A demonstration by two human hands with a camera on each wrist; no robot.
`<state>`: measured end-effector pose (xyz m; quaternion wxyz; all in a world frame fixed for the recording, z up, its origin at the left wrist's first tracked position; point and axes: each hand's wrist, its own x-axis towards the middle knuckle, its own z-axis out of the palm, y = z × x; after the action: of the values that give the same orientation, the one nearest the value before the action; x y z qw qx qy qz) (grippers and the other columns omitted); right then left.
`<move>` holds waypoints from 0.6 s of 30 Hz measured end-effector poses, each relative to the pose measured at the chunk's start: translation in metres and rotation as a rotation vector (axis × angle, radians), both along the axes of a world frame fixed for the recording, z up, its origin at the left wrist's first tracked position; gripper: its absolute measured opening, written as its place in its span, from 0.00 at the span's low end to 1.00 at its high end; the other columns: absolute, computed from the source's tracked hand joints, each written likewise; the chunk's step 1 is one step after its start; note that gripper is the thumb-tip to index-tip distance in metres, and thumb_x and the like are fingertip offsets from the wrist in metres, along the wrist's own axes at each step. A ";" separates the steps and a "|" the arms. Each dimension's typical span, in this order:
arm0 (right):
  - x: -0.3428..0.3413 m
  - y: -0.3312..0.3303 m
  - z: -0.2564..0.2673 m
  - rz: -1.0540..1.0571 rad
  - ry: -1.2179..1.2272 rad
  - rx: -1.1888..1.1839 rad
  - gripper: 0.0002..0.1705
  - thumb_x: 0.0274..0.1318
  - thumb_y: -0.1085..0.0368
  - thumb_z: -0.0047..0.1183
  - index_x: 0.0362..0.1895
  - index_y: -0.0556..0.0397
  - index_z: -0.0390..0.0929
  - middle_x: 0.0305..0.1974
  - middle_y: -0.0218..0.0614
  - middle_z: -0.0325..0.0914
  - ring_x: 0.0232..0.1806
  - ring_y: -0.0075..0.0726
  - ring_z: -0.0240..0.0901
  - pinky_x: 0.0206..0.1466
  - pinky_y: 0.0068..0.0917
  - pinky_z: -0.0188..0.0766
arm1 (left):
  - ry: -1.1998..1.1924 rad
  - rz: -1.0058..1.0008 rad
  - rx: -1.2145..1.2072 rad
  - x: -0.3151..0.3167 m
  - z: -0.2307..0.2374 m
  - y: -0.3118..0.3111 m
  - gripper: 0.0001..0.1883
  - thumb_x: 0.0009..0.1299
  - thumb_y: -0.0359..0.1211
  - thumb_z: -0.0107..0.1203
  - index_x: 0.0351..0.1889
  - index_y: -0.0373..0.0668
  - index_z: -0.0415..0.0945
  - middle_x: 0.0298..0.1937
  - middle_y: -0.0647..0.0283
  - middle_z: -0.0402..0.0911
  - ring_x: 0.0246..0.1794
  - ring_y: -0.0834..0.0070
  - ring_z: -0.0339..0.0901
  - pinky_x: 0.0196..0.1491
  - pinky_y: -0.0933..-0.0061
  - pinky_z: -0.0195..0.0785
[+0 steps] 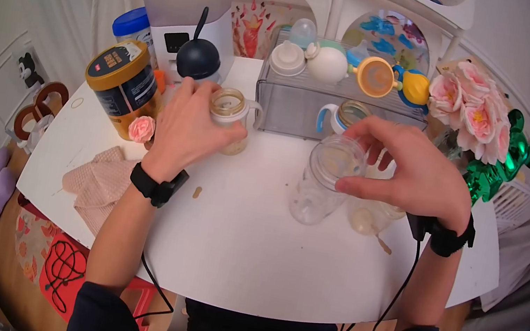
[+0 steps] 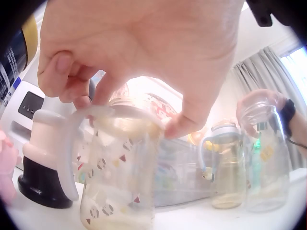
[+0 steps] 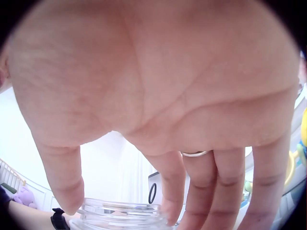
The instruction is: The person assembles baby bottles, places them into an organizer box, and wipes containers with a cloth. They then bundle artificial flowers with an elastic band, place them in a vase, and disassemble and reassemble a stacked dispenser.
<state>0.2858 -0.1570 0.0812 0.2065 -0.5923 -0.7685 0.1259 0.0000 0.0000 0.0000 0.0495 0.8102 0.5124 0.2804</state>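
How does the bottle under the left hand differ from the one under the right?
The left-hand bottle has a pale side handle; the right-hand bottle shows none. Small scattered motifs decorate the left-hand bottle, while the right-hand bottle looks mostly plain. The left-hand bottle's neck looks amber-tinted, the right-hand bottle's colourless. Both are see-through and uncapped.

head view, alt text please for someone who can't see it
A person's left hand grips a handled bottle and the right hand grips a clear bottle, at a white table. A grey box topped with bottle parts sits beyond, pink flowers to its right.
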 end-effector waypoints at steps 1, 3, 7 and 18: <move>0.000 0.000 0.000 0.002 0.009 -0.003 0.38 0.54 0.41 0.75 0.56 0.59 0.80 0.36 0.46 0.82 0.41 0.50 0.81 0.46 0.40 0.77 | 0.014 0.019 0.062 0.000 0.001 -0.002 0.40 0.56 0.48 0.71 0.64 0.35 0.79 0.54 0.52 0.77 0.53 0.55 0.82 0.56 0.57 0.77; 0.001 0.001 -0.001 0.001 0.018 -0.003 0.39 0.54 0.41 0.75 0.56 0.59 0.80 0.36 0.46 0.82 0.41 0.50 0.82 0.46 0.40 0.77 | 0.028 0.034 0.125 0.001 0.003 -0.006 0.40 0.56 0.48 0.72 0.64 0.36 0.78 0.54 0.52 0.77 0.52 0.55 0.81 0.55 0.58 0.77; 0.006 -0.004 0.001 0.032 0.014 0.058 0.35 0.58 0.42 0.73 0.56 0.57 0.81 0.36 0.43 0.82 0.38 0.46 0.81 0.43 0.37 0.77 | -0.146 -0.039 0.373 0.007 0.017 -0.025 0.36 0.57 0.44 0.73 0.63 0.39 0.77 0.50 0.55 0.75 0.46 0.60 0.78 0.51 0.59 0.74; 0.030 -0.014 0.014 -0.246 0.045 0.072 0.20 0.71 0.55 0.64 0.59 0.50 0.82 0.37 0.27 0.83 0.37 0.25 0.79 0.41 0.26 0.74 | -0.243 -0.692 -0.022 0.048 -0.011 -0.071 0.45 0.59 0.54 0.79 0.68 0.39 0.75 0.51 0.56 0.74 0.49 0.61 0.79 0.52 0.62 0.75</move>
<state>0.3159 -0.1709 0.0956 0.2587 -0.6714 -0.6892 0.0851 0.0480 -0.0710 -0.0111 0.2105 0.8958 0.2011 0.3358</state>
